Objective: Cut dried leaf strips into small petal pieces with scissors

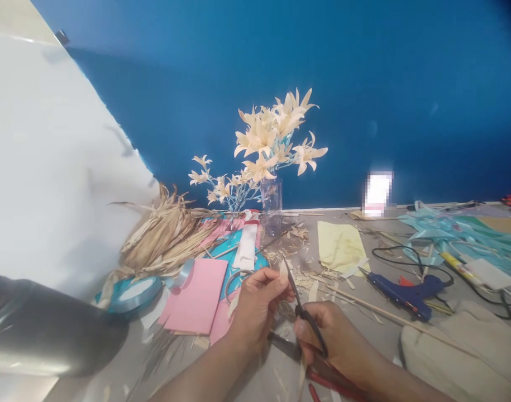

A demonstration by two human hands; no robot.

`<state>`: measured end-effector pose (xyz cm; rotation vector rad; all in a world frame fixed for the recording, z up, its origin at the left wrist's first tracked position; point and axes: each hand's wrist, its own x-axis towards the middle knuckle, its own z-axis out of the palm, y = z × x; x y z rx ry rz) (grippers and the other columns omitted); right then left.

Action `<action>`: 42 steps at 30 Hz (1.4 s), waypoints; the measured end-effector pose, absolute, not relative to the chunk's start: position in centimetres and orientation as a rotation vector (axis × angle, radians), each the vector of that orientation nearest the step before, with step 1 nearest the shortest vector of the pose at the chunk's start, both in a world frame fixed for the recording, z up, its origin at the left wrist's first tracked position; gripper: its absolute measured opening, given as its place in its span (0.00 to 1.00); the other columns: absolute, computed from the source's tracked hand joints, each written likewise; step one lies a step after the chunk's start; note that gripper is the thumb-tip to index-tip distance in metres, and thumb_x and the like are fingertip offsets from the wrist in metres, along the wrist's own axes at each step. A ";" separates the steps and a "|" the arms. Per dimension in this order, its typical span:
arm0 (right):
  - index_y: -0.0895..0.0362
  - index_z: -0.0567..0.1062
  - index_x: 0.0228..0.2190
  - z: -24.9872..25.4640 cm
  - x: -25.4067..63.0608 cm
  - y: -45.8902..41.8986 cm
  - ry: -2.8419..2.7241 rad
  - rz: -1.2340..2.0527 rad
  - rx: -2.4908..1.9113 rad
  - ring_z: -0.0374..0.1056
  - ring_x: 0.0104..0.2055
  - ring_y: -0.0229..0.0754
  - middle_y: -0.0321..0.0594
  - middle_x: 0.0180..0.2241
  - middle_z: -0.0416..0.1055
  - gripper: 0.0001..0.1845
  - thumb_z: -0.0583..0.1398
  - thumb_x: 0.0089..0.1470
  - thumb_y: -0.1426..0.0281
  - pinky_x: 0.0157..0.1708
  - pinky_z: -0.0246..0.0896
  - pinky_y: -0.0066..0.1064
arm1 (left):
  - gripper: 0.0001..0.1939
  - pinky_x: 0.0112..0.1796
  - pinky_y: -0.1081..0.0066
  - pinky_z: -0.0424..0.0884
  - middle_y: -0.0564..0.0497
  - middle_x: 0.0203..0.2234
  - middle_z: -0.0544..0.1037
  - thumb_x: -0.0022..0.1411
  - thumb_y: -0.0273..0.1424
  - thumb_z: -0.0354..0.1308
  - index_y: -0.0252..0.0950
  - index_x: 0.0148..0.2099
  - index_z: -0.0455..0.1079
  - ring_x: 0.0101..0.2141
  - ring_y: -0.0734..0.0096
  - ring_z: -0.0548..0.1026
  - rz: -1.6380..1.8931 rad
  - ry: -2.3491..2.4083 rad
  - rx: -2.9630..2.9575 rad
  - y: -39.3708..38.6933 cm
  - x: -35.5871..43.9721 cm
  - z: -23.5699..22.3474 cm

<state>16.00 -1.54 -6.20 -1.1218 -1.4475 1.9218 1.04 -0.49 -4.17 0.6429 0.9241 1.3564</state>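
Observation:
My left hand (pixel 257 304) pinches a small pale strip of dried husk (pixel 283 271) between thumb and fingertips. Black-handled scissors (pixel 307 319) are in my right hand (pixel 333 330), blades pointing up and lying right beside the strip. Whether the blades touch it, I cannot tell. Under my right wrist lies a tool with red handles (pixel 333 381), partly covered. Behind my hands, husk scraps (pixel 309 277) litter the grey table. Cream husk-like flowers (pixel 261 137) on light blue stems stand in a clear vase (pixel 272 206), with a smaller spray (pixel 224 188) to its left.
Left are a bundle of dried husks (pixel 154 231), a blue ribbon roll (pixel 132 295) and pink paper (pixel 196 296). Right are a blue glue gun (pixel 406 291) with black cord, a thin stick (pixel 389 315), yellow paper (pixel 341 245) and turquoise ribbon (pixel 435 226). A dark cylinder (pixel 49 329) fills the lower left.

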 end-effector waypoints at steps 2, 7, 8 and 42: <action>0.56 0.65 0.17 -6.1 16.0 -1.5 -1.428 1.936 -1.124 0.53 0.16 0.33 0.33 0.14 0.63 0.30 0.65 0.40 0.43 0.18 0.45 0.25 | 0.11 0.29 0.74 0.68 0.54 0.18 0.75 0.48 0.30 0.70 0.34 0.25 0.71 0.23 0.74 0.72 1.352 0.917 0.649 -0.5 1.0 -4.2; 0.56 0.65 0.15 -5.5 15.9 -1.4 -1.456 1.917 -1.144 0.52 0.16 0.32 0.33 0.14 0.61 0.31 0.64 0.39 0.42 0.19 0.45 0.25 | 0.10 0.29 0.74 0.68 0.53 0.19 0.76 0.48 0.29 0.70 0.34 0.25 0.71 0.23 0.75 0.72 1.352 0.899 0.653 -0.4 0.8 -4.5; 0.56 0.65 0.15 -5.4 15.9 -1.4 -1.461 1.911 -1.148 0.52 0.16 0.32 0.33 0.14 0.62 0.31 0.64 0.39 0.41 0.19 0.45 0.25 | 0.10 0.30 0.74 0.68 0.53 0.19 0.76 0.48 0.29 0.70 0.34 0.25 0.71 0.23 0.74 0.72 1.352 0.895 0.652 -0.4 0.8 -4.5; 0.57 0.73 0.32 -4.5 17.1 0.2 -1.118 1.450 -1.087 0.64 0.29 0.37 0.36 0.29 0.72 0.20 0.71 0.38 0.62 0.30 0.60 0.27 | 0.11 0.28 0.75 0.61 0.55 0.18 0.70 0.49 0.33 0.70 0.33 0.25 0.72 0.23 0.78 0.65 1.194 1.072 0.850 -1.3 1.6 -5.6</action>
